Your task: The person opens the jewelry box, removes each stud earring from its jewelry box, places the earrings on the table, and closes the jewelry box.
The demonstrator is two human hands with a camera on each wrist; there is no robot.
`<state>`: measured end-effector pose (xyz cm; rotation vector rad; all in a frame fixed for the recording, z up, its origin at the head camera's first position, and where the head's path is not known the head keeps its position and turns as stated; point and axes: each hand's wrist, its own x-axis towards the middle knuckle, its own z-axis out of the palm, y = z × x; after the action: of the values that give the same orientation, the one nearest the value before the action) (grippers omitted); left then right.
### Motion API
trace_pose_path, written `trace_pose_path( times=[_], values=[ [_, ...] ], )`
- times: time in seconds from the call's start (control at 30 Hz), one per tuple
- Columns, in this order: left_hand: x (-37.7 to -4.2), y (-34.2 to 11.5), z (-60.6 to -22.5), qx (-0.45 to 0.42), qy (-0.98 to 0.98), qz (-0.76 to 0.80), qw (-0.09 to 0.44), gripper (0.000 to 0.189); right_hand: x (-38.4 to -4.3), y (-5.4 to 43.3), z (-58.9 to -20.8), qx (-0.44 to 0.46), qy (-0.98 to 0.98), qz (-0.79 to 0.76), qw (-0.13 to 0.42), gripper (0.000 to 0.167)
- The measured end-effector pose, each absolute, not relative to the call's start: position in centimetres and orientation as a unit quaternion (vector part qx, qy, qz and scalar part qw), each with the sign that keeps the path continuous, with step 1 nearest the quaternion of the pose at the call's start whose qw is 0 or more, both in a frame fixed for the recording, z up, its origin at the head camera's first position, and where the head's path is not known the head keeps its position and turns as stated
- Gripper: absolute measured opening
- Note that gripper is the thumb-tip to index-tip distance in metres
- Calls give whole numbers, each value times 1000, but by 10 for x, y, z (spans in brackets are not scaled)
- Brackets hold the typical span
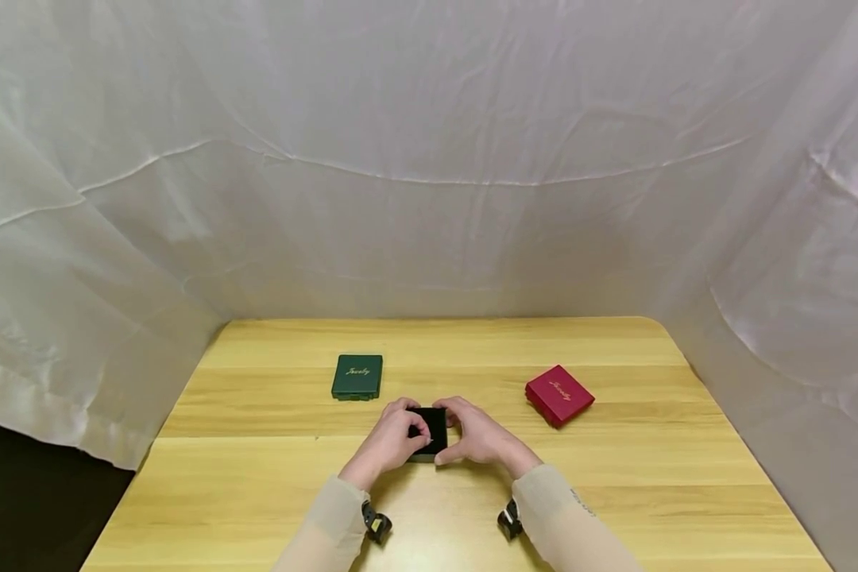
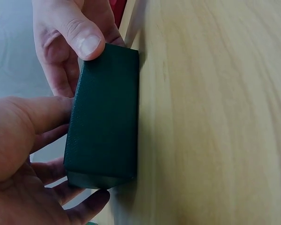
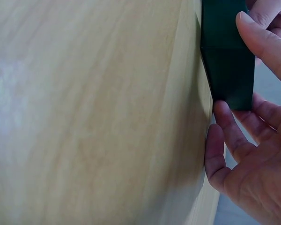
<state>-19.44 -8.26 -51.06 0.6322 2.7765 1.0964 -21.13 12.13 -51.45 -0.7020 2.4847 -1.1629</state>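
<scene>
A small dark green jewelry box (image 1: 422,458) with a black lining stands on the table, its black inside facing up. My left hand (image 1: 392,438) is at its left end; thumb and forefinger reach down together over the lining, and I cannot tell whether they pinch something small there. In the left wrist view, its other fingers (image 2: 91,206) lie by the box's end. My right hand (image 1: 475,437) holds the right end, thumb at the near corner and fingers at the far one. The right wrist view shows the box's green side (image 3: 229,70) with right fingertips against its end.
A flat green piece lettered in gold (image 1: 357,376) lies behind and to the left of the hands. To the right sits a red jewelry box (image 1: 559,395), turned at an angle. Pale cloth (image 1: 429,238) hangs around the wooden table (image 1: 257,477).
</scene>
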Motion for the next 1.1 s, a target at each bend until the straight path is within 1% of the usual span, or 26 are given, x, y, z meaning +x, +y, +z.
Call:
trace_pose_path(
  times=[0.3,0.67,1.1],
  values=[
    [-191,-86,-511,203,907,368,40,16,-209,120,-516,-242,871,-399,157,82],
    [-190,-96,-501,207,899,384,32,16,-209,121,-514,-237,874,-393,158,82],
    [-182,-134,-488,204,896,394,22,16,-209,121,-514,-243,872,-396,156,82]
  ],
)
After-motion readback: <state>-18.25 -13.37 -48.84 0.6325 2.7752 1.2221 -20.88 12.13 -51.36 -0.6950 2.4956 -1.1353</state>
